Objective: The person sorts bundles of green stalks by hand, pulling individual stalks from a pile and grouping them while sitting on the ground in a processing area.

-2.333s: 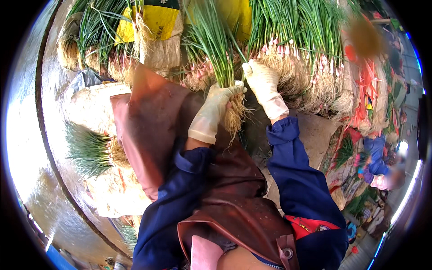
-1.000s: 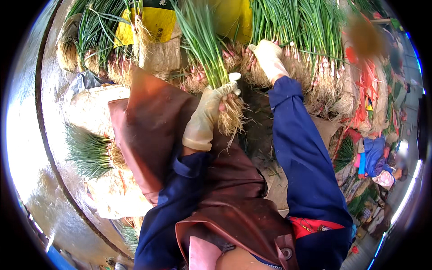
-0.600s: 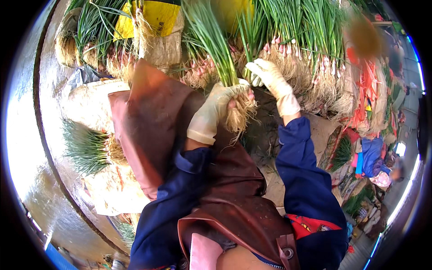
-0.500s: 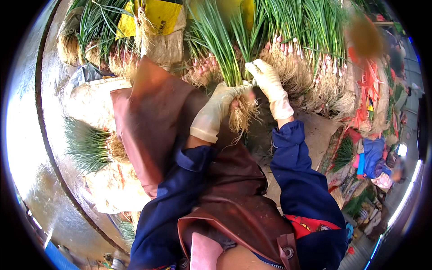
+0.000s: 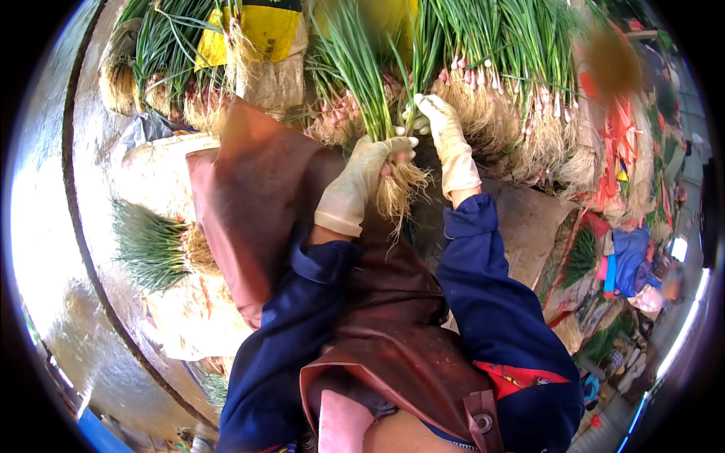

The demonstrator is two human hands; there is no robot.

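Note:
My left hand (image 5: 356, 181), in a pale rubber glove, is closed round the lower stalks of a bunch of spring onions (image 5: 364, 87). Green leaves rise above the fist, while pinkish bulbs and stringy roots (image 5: 400, 189) hang below it. Just to the right, my right hand (image 5: 447, 140), gloved alike, pinches a few separate spring onion stalks (image 5: 411, 98) beside the bunch. The ends of those stalks are partly hidden behind the fingers. Both hands are above a brown apron (image 5: 264, 174) spread over my lap.
Rows of spring onions (image 5: 483, 83) with pink bulbs lie along the far side. More bundles (image 5: 196, 90) are at far left, beside a yellow sack (image 5: 268, 34). A smaller bunch (image 5: 155, 245) rests on pale sacking at left. Red plastic strips (image 5: 619, 143) hang at right.
My right hand has shifted slightly left and down, and its fingers have closed on a few stalks. The left hand with its bunch has moved a little left.

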